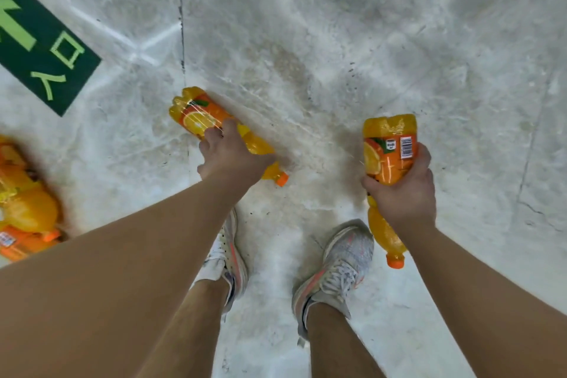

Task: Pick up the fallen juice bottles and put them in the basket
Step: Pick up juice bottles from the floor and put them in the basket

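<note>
Bent over a pale marble floor (337,40), both arms reaching down. Right hand (405,190) wrapped firmly round the middle of a juice bottle (389,147), already lifted, base pointing away and orange cap toward the shoes (334,270). Left hand (230,156) curled over the waist of a second bottle (199,115), lying on its side on the floor just ahead of the left foot, cap angled toward the right; hard to tell whether the fingers have closed fully underneath or only rest on top. More bottles (24,202) clustered at the left edge, blurred, possibly in the basket, though no basket rim clearly visible. Dark green floor sign (46,49) farther off at upper left. Step in hand, by the look of it: securing the floor bottle. Best done by closing thumb and fingers round the narrow waist rather than the slick label, where the round body could roll away. Worth lifting level, not by the cap end, since a full bottle swings heavily. Then carrying both toward the cluster on the left and lowering, not dropping, to avoid toppling the others.
</note>
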Demonstrator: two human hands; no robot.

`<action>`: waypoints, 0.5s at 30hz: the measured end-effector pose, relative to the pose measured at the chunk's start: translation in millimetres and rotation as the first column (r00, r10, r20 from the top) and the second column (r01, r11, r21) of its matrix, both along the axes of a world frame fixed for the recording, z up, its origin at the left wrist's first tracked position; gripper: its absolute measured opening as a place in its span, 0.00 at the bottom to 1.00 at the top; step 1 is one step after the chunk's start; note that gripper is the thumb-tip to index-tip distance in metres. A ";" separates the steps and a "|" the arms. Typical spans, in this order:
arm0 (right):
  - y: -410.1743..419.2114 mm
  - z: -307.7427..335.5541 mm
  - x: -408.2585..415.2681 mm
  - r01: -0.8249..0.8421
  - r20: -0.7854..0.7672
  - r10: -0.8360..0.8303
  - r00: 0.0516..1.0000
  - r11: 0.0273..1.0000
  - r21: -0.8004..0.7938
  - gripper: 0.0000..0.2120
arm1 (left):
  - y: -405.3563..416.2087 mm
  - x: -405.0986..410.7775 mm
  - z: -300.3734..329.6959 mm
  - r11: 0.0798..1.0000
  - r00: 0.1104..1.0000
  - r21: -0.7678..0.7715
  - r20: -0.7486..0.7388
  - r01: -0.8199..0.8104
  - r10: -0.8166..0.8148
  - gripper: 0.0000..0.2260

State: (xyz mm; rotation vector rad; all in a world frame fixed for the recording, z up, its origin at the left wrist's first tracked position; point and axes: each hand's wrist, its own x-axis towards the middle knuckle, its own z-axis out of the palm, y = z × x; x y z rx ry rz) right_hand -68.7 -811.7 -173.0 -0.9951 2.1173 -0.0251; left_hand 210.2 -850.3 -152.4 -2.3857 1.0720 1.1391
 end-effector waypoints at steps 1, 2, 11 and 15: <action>-2.2 4.6 12.7 -0.019 0.016 0.020 1.000 1.000 -0.004 0.53 | 0.7 6.0 -3.8 0.991 0.991 -0.007 0.012 -0.133 0.133 0.48; -4.5 7.8 25.8 -0.037 0.030 0.037 0.999 0.999 -0.007 0.53 | 0.6 11.3 -9.0 0.968 0.967 -0.010 0.023 -0.253 0.253 0.51; -17.7 -8.8 120.7 -0.151 0.110 0.150 0.983 0.989 -0.004 0.55 | -10.1 27.7 -80.7 0.528 0.527 -0.009 -0.064 -0.849 0.847 0.66; -22.8 -20.7 137.0 -0.221 0.088 0.219 0.972 0.975 0.014 0.53 | -10.0 13.3 -97.9 0.468 0.482 -0.142 -0.096 -0.872 0.871 0.60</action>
